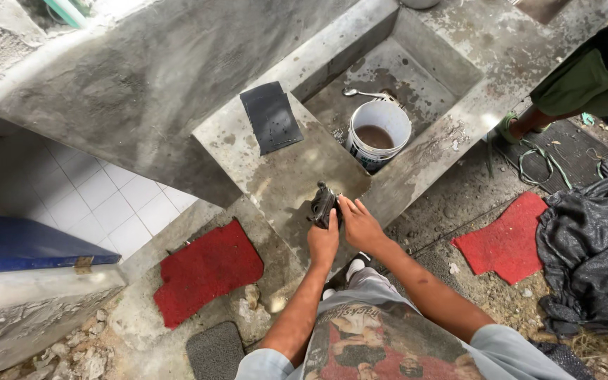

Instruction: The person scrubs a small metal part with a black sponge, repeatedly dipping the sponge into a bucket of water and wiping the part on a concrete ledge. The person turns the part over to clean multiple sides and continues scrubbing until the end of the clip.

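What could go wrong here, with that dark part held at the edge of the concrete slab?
The dark part sits at the slab edge, held by the left hand and right hand; if they slip, it could drop to the floor. Fingers may scrape on rough concrete. The bucket of brown liquid stands close by in the basin; a knock could tip it.

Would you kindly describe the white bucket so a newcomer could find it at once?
Start at the grey concrete basin sunk into the slab. The round white plastic bucket stands in its near corner, beside a metal spoon. It alone holds brown liquid.
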`<action>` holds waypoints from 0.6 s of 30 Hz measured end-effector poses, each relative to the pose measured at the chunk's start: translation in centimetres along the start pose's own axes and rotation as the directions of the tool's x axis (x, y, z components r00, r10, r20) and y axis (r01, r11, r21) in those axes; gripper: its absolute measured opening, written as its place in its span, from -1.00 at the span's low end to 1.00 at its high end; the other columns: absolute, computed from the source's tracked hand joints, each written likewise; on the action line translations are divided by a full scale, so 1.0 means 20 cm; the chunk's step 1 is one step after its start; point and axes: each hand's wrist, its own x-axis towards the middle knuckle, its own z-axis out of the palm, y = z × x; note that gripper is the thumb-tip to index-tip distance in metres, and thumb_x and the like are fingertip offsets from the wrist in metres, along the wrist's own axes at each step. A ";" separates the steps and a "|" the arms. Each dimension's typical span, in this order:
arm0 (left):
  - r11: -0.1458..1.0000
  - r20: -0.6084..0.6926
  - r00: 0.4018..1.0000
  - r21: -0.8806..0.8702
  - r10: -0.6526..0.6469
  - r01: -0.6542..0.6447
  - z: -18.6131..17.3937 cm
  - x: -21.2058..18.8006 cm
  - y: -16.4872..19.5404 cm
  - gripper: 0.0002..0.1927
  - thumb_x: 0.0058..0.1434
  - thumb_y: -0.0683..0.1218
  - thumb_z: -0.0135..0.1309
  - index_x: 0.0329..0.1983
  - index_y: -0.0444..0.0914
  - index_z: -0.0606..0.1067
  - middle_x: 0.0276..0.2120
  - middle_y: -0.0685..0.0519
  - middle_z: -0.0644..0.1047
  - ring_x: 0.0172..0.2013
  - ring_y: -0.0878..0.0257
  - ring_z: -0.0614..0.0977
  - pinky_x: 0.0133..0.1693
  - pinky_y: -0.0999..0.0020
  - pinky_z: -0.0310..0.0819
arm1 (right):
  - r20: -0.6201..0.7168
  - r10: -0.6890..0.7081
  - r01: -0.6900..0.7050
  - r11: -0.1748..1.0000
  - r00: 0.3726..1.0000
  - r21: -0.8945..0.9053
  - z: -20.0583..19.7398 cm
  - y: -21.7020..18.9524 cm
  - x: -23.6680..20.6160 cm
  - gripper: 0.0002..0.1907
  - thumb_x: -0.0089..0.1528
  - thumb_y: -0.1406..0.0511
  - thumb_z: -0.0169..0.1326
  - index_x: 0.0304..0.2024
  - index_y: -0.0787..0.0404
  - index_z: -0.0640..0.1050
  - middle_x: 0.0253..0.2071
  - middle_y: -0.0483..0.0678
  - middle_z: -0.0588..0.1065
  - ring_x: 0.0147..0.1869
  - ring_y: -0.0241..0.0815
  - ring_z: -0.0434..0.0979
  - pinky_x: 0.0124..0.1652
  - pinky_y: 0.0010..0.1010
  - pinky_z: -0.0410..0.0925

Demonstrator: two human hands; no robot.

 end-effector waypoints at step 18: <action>0.992 -0.018 0.999 -0.113 0.047 -0.049 0.01 -0.01 -0.07 -0.51 0.30 0.18 0.11 -0.09 -0.36 0.61 -0.34 -0.26 0.65 -0.24 -0.11 0.73 -0.22 0.13 0.54 | 0.073 0.058 -0.061 0.997 0.996 0.043 -0.06 -0.05 -0.03 -0.31 0.24 0.45 -0.12 0.44 0.45 0.13 0.36 0.27 0.33 0.50 0.10 0.25 0.43 -0.08 0.09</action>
